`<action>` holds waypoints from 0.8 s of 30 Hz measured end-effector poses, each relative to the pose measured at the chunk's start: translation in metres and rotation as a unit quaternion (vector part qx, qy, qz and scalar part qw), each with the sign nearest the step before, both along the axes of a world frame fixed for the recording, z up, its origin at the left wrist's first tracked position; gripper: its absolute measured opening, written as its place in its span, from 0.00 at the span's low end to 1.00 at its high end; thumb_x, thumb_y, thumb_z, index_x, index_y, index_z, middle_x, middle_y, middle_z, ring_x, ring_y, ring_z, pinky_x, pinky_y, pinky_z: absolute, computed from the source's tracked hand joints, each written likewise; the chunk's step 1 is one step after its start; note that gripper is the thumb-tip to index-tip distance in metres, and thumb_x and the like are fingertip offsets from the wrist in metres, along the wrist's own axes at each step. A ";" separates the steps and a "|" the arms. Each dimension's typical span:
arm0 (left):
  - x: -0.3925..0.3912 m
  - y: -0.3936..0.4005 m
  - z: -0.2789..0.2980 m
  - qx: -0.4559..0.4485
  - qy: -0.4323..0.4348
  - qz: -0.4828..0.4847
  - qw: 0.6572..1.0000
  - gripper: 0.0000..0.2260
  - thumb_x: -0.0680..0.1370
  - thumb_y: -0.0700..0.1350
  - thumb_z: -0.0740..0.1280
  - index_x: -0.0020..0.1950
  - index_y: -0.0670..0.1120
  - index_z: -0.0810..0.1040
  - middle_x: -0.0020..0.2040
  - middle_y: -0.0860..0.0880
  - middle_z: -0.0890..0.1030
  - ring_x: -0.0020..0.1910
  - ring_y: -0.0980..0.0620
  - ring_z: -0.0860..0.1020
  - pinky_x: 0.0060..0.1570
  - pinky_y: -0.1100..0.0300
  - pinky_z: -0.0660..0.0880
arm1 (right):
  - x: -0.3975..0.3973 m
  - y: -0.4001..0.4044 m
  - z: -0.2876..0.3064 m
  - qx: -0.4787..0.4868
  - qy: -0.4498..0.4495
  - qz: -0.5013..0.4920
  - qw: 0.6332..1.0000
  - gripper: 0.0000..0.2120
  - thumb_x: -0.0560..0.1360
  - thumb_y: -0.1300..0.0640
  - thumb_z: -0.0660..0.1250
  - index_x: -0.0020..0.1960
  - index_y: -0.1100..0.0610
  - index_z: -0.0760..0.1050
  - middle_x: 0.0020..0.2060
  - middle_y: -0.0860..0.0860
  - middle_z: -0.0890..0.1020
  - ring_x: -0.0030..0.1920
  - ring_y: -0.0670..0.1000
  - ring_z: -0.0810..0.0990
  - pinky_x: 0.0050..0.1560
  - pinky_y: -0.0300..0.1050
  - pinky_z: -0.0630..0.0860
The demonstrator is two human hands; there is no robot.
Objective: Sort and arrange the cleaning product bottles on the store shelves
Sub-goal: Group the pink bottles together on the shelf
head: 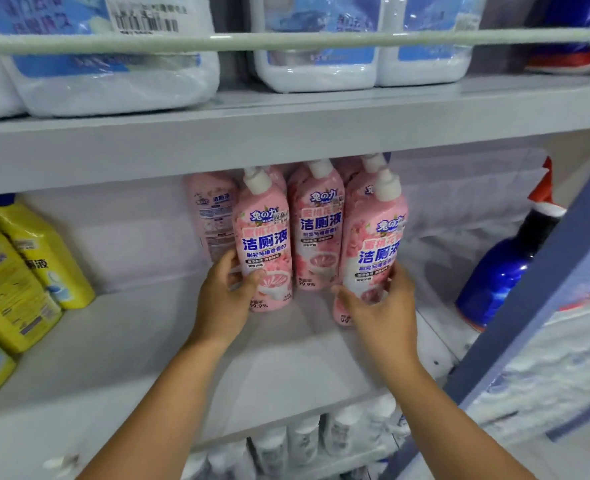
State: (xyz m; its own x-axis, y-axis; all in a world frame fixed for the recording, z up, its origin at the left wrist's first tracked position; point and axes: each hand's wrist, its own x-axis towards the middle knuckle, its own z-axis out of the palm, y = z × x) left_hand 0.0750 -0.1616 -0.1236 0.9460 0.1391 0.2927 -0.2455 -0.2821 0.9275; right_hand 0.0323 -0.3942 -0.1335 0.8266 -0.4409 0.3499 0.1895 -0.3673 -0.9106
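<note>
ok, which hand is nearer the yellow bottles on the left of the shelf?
Left. The left hand grips a pink bottle mid-shelf, on the side toward the yellow bottles; the right hand grips another pink bottle further right.

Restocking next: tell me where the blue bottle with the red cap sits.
In the head view, the blue bottle leans at the middle shelf's far right, right of the pink bottles.

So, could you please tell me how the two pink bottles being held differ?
The left-hand bottle stands farther back and looks upright; the right-hand bottle sits nearer the shelf front, leaning left. The left hand grips one, the right hand the other. Both share pink labels and white caps.
</note>
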 end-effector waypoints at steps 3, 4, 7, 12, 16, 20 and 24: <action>0.001 -0.008 -0.005 -0.021 -0.006 0.001 1.000 0.16 0.79 0.41 0.73 0.65 0.53 0.77 0.54 0.57 0.84 0.49 0.64 0.83 0.42 0.71 0.77 | 0.009 -0.018 0.001 -0.013 -0.001 -0.042 0.999 0.35 0.63 0.45 0.82 0.65 0.48 0.70 0.56 0.47 0.77 0.50 0.46 0.80 0.43 0.43 0.75; 0.001 -0.010 -0.009 -0.028 -0.009 0.007 1.000 0.17 0.79 0.41 0.73 0.65 0.54 0.77 0.54 0.58 0.84 0.48 0.64 0.83 0.42 0.71 0.77 | 0.012 -0.022 0.000 -0.024 -0.004 -0.053 0.998 0.36 0.63 0.45 0.83 0.65 0.49 0.70 0.56 0.47 0.77 0.50 0.48 0.80 0.42 0.44 0.75; 0.002 -0.017 -0.017 -0.044 -0.015 0.027 0.999 0.20 0.77 0.40 0.74 0.66 0.53 0.76 0.54 0.59 0.84 0.49 0.64 0.83 0.44 0.72 0.77 | 0.025 -0.026 -0.004 -0.061 -0.012 -0.074 0.995 0.39 0.63 0.44 0.83 0.68 0.51 0.69 0.57 0.47 0.76 0.53 0.52 0.80 0.45 0.49 0.77; 0.003 -0.029 -0.022 -0.058 -0.017 0.028 0.998 0.20 0.79 0.39 0.72 0.70 0.48 0.75 0.57 0.57 0.84 0.52 0.65 0.83 0.47 0.73 0.77 | 0.037 -0.022 -0.011 -0.111 -0.028 -0.093 0.989 0.46 0.61 0.39 0.81 0.72 0.56 0.67 0.61 0.52 0.75 0.57 0.54 0.79 0.45 0.45 0.74; 0.002 -0.031 -0.023 -0.041 -0.023 0.038 0.998 0.19 0.79 0.41 0.72 0.69 0.53 0.74 0.57 0.60 0.82 0.51 0.69 0.81 0.45 0.75 0.75 | 0.035 -0.022 -0.016 -0.107 -0.049 -0.064 0.991 0.49 0.62 0.36 0.76 0.75 0.57 0.63 0.62 0.51 0.72 0.58 0.51 0.76 0.47 0.45 0.77; 0.003 -0.033 -0.025 -0.030 -0.022 0.047 0.998 0.20 0.77 0.38 0.74 0.65 0.53 0.74 0.55 0.60 0.82 0.48 0.71 0.80 0.43 0.76 0.74 | 0.038 -0.022 -0.018 -0.116 -0.036 -0.072 0.990 0.47 0.63 0.43 0.81 0.74 0.57 0.64 0.61 0.51 0.72 0.57 0.52 0.77 0.47 0.49 0.80; 0.006 -0.030 -0.029 -0.030 -0.020 0.054 0.998 0.18 0.77 0.39 0.75 0.64 0.52 0.76 0.54 0.58 0.83 0.48 0.70 0.81 0.44 0.75 0.75 | 0.041 -0.022 -0.018 -0.110 -0.027 -0.073 0.991 0.47 0.62 0.42 0.81 0.73 0.56 0.64 0.61 0.51 0.72 0.57 0.52 0.78 0.46 0.49 0.80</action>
